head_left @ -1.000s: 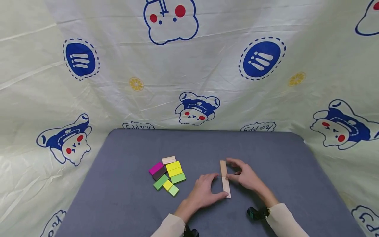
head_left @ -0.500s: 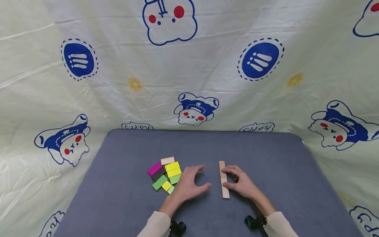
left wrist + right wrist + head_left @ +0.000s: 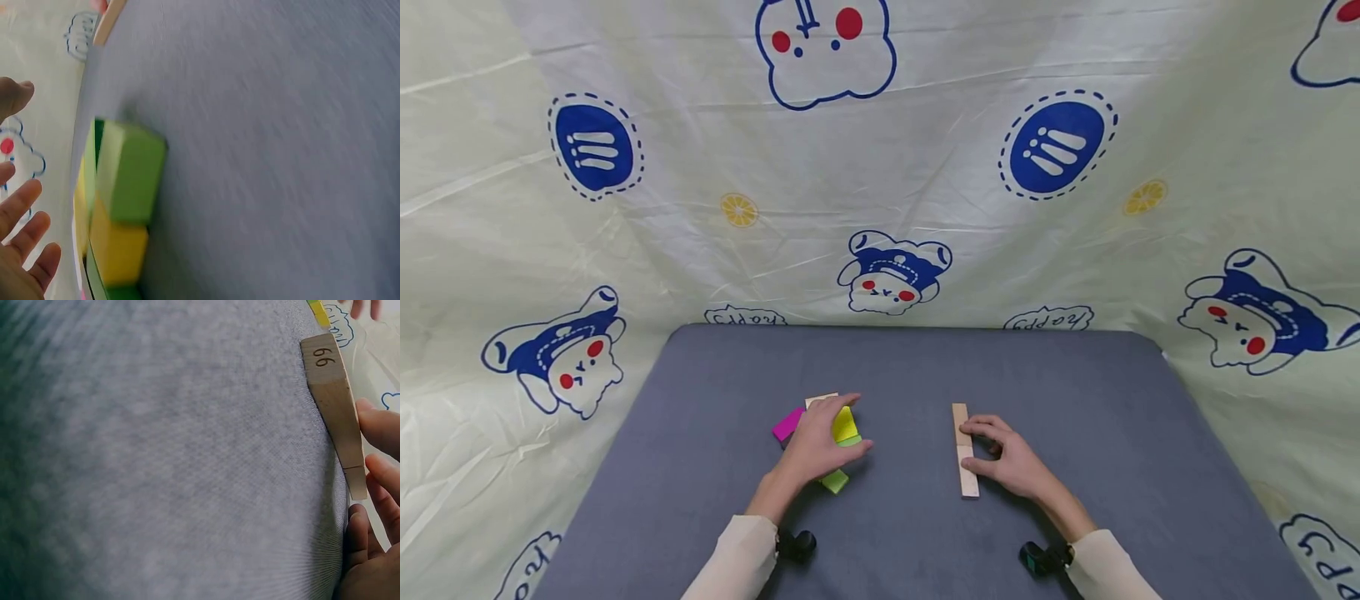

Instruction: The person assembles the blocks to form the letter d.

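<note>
My left hand (image 3: 814, 442) hovers over a cluster of coloured wooden blocks, fingers spread, and hides many of them. A magenta block (image 3: 786, 423), a yellow block (image 3: 844, 423) and a light green block (image 3: 835, 481) peek out around it. In the left wrist view, the light green block (image 3: 131, 175) adjoins a yellow block (image 3: 119, 247), apart from the fingers. To the right, two plain wooden blocks (image 3: 960, 421) lie end to end in a line. My right hand (image 3: 1011, 458) touches their right side with thumb and fingertips; digits mark the near block's end (image 3: 323, 358).
A grey cloth-covered table (image 3: 715, 375) carries everything. Behind it hangs a pale printed curtain (image 3: 925, 167). Another plain wooden block (image 3: 814, 399) sits at the cluster's far edge, partly covered by the left hand.
My left hand has moved left, from beside the plain blocks to above the coloured cluster. My right hand has shifted slightly left and stays against the two plain blocks.
</note>
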### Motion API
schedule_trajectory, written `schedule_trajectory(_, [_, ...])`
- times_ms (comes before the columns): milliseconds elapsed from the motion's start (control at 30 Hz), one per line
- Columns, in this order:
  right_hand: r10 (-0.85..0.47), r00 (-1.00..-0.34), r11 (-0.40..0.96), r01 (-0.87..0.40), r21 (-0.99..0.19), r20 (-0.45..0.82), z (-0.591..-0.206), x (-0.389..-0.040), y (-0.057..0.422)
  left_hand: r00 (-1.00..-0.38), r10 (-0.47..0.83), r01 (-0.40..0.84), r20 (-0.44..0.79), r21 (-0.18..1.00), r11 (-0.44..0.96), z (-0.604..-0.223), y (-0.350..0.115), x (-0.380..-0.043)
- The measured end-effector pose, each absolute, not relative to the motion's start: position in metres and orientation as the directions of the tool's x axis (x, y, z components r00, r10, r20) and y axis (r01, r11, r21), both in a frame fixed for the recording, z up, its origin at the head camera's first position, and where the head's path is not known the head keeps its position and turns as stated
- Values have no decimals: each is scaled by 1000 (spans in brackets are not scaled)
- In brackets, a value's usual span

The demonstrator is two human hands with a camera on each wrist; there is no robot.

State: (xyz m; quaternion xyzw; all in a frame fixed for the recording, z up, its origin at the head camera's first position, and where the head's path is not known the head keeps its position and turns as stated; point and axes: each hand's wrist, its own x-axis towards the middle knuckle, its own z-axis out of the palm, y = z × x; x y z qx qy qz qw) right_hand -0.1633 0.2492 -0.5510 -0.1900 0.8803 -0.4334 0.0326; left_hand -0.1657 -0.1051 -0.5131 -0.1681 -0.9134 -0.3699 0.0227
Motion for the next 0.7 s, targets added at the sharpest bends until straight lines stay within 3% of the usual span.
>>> schedule_trajectory(300, [-350,-931,566,-300,-768,105,-550,-162,250,-958,225,288,181,611,737,-517,-142,-172])
schedule_trajectory(700, [-345,-932,567,-305,-766,116,-550,-162,248,-977,198,208,76,521,828,-517,-146,-181])
